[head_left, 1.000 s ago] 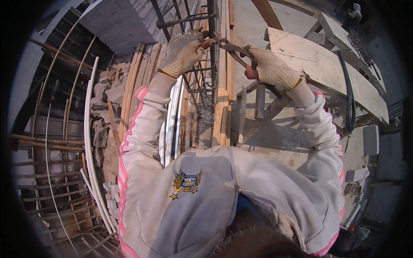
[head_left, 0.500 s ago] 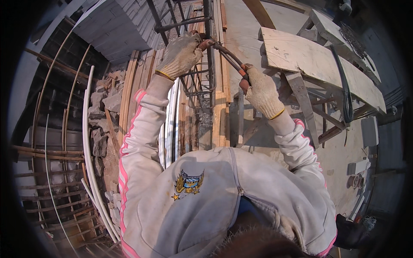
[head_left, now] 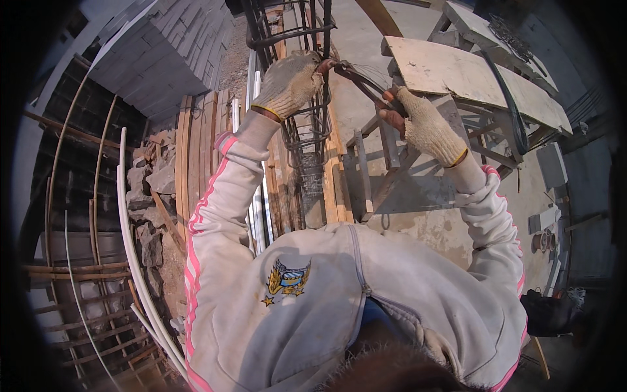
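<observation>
My left hand (head_left: 287, 81), in a knitted work glove with bare fingertips, is closed beside an upright-looking cage of steel reinforcing bars (head_left: 290, 36). Thin wires (head_left: 367, 69) fan out from its fingertips, though the grip itself is partly hidden. Gloved likewise, my right hand (head_left: 428, 124) is closed round the handles of a pair of pincers (head_left: 362, 81). The pincers slant up and left, their head end close to my left fingertips and the cage. Exactly what the jaws touch cannot be made out.
Timber planks (head_left: 336, 186) and white pipes (head_left: 261, 215) lie below the cage. To the right stands a wooden trestle (head_left: 392, 147) near a pale board (head_left: 450, 72). Broken stones (head_left: 153, 179), a long white pipe (head_left: 127, 222) and stacked grey blocks (head_left: 153, 52) are on the left.
My right hand has moved right and slightly down, and the pincers' handles look wider apart. My left hand stays by the cage. The whole view has shifted a little.
</observation>
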A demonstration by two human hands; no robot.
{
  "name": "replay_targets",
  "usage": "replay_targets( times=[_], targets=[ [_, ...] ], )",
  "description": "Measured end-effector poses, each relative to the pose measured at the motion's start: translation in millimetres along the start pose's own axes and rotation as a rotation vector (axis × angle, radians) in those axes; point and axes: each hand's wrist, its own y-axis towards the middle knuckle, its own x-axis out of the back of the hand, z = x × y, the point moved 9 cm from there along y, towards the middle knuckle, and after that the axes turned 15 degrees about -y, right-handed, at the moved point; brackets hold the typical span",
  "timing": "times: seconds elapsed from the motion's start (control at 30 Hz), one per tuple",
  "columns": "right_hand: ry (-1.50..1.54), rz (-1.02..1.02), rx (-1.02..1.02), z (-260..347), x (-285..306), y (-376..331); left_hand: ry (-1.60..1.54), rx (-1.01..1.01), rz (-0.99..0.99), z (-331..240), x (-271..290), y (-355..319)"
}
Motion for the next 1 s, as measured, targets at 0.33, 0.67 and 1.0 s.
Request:
replay_targets(
  times=[0.33,0.67,1.0],
  targets=[
    [0.436,0.21,-0.119,-11.7,-40.1,5.4,-0.01,-0.059,-0.033,-0.4,4.0,-3.3],
    [-0.833,-0.386,0.166,14.0,36.5,5.2,0.044,-0.185,-0.194,-13.3,3.9,-13.2],
    [-1.032,-0.381,0.317,7.5,56.8,32.5,0.146,-0.125,-0.105,-1.2,-6.4,-6.9]
  ],
)
